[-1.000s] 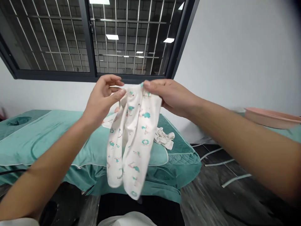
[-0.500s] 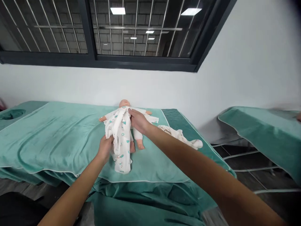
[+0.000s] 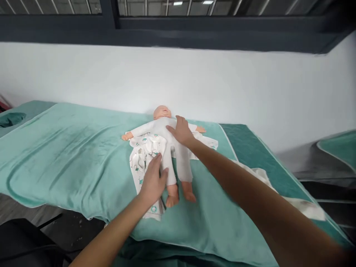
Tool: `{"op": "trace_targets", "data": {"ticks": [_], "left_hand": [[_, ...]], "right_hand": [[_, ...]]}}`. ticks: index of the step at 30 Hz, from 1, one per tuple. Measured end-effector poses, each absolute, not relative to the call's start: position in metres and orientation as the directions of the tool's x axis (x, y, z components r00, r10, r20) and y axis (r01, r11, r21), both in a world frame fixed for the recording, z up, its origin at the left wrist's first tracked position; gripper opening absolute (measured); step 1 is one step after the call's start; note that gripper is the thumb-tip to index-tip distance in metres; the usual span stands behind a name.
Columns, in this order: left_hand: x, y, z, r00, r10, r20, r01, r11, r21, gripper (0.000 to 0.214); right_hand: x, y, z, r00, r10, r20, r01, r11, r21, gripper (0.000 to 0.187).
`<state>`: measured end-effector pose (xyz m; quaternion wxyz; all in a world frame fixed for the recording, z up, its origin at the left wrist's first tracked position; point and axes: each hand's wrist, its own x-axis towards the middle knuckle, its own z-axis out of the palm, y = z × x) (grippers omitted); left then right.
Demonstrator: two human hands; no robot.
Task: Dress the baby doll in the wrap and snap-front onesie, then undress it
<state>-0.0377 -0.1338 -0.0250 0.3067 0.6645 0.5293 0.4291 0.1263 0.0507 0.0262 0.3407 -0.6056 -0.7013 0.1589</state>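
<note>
A baby doll (image 3: 162,128) in a white bodysuit lies on its back on the teal-covered bed (image 3: 69,148), head toward the wall. A white patterned baby garment (image 3: 140,159) lies crumpled beside the doll's near-left side. My left hand (image 3: 153,181) rests on this garment next to the doll's leg, fingers together and flat. My right hand (image 3: 180,130) lies flat on the doll's chest, fingers stretched out.
Another white cloth (image 3: 267,178) trails along the bed's right side under my right arm. A white wall and a dark window frame (image 3: 178,33) stand behind. A second teal bed (image 3: 339,146) shows at the far right. Dark floor lies below left.
The patterned garment went from held up in both hands to lying on the bed beside the doll. My right hand moved onto the doll's chest; the view came closer and lower.
</note>
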Motion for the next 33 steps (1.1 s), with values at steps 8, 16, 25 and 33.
{"op": "trace_targets", "data": {"ticks": [8,16,25,33], "left_hand": [[-0.043,-0.067,-0.023,-0.015,0.995,0.1,0.392,-0.086,0.916,0.064],[-0.026,-0.113,-0.002,-0.128,0.99,0.056,0.271,-0.02,0.962,0.041],[0.01,-0.085,-0.001,-0.039,0.96,-0.276,-0.324,0.249,0.913,0.05],[0.012,-0.09,0.025,0.28,0.917,-0.283,-0.359,0.374,0.855,0.061]], "right_hand": [[0.121,0.115,0.034,0.022,0.997,-0.068,0.846,-0.055,-0.53,0.086],[0.137,0.154,0.023,-0.071,0.985,-0.159,0.696,-0.065,-0.715,0.097],[0.147,0.158,0.022,-0.109,0.986,-0.128,0.658,-0.024,-0.753,0.078],[0.193,0.103,0.062,-0.12,0.98,-0.161,0.693,-0.033,-0.72,0.072]]}}
